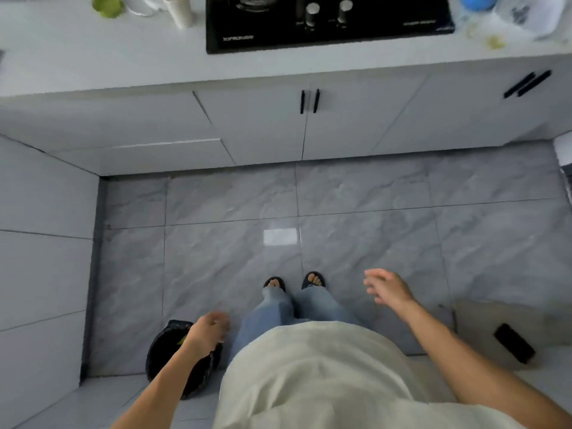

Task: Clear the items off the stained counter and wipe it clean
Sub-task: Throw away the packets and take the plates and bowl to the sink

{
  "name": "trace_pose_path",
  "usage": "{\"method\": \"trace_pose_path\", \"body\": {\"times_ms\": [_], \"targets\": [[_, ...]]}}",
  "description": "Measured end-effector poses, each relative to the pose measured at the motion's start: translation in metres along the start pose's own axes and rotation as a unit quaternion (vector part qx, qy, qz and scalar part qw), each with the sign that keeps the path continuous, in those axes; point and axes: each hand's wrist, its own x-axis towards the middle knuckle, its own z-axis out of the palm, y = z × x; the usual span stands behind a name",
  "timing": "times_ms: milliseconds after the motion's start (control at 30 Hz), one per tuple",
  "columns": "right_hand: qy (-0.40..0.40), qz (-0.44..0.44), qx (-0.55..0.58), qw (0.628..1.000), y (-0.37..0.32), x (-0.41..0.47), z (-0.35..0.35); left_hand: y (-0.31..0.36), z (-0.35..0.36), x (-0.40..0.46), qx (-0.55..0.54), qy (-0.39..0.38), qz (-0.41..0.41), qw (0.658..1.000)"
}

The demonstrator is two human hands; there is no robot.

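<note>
The person stands back from the counter [102, 61], both feet on the grey tiled floor [340, 196], looking almost straight down. Nothing is in either hand, so I take this as a pause between trips: the counter's things are out of reach from here.

The counter runs along the top of the view, with a black stove [328, 35] set into it. To the left of the stove lie a green leafy scrap [106, 6] and a pale tube-like container [181, 12] lying tilted; what sits beside them is too blurred to name. To the right, a blue round thing [476, 1] and a crumpled clear bag [526, 13] sit near the edge of the view, with yellowish stains [494, 42] on the surface just in front of them. So the clearing looks unfinished and the wiping not begun.

A bin with a black liner [168, 345] stands on the floor at the person's left, probably so scraps can be dropped in easily; something green shows inside it.

The left hand [208, 333] hangs over the bin's rim, fingers loosely curled and holding nothing, though it is blurred. The right hand [388, 287] is lifted out to the side, well away from the counter, its fingers [373, 275] spread and relaxed, also empty. A dark flat object [513, 343] lies on a pale mat [483, 320] at the right.
</note>
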Motion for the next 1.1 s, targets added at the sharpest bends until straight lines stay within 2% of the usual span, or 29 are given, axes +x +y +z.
{"method": "trace_pose_path", "body": {"times_ms": [100,267,333,433,533,700,800,933,1100], "targets": [[0.021,-0.011,0.052,0.998,-0.022,0.017,-0.027,0.028,0.007,0.001,0.052,-0.018,-0.035,0.998],[0.067,-0.017,0.127,0.989,-0.040,0.040,-0.068,0.096,0.007,0.028,0.207,-0.038,-0.003,0.978],[0.074,-0.002,0.135,0.988,-0.039,0.047,-0.078,0.139,0.015,0.042,0.193,-0.060,-0.008,0.979],[0.087,0.044,0.127,0.987,-0.025,0.050,-0.088,0.218,0.028,0.058,0.243,-0.070,0.016,0.967],[0.097,0.109,0.175,0.974,-0.007,0.042,-0.090,0.310,0.048,0.070,0.280,-0.088,0.041,0.955],[0.106,0.189,0.252,0.943,0.022,0.022,-0.092,0.461,0.109,0.068,0.358,-0.100,0.151,0.916],[0.117,0.228,0.300,0.919,0.037,0.014,-0.098,0.529,0.159,0.062,0.371,-0.119,0.200,0.899],[0.119,0.264,0.350,0.891,0.055,0.024,-0.118,0.590,0.227,0.050,0.397,-0.142,0.243,0.874],[0.118,0.260,0.378,0.881,0.060,0.056,-0.183,0.628,0.291,0.043,0.415,-0.135,0.256,0.862]]}}
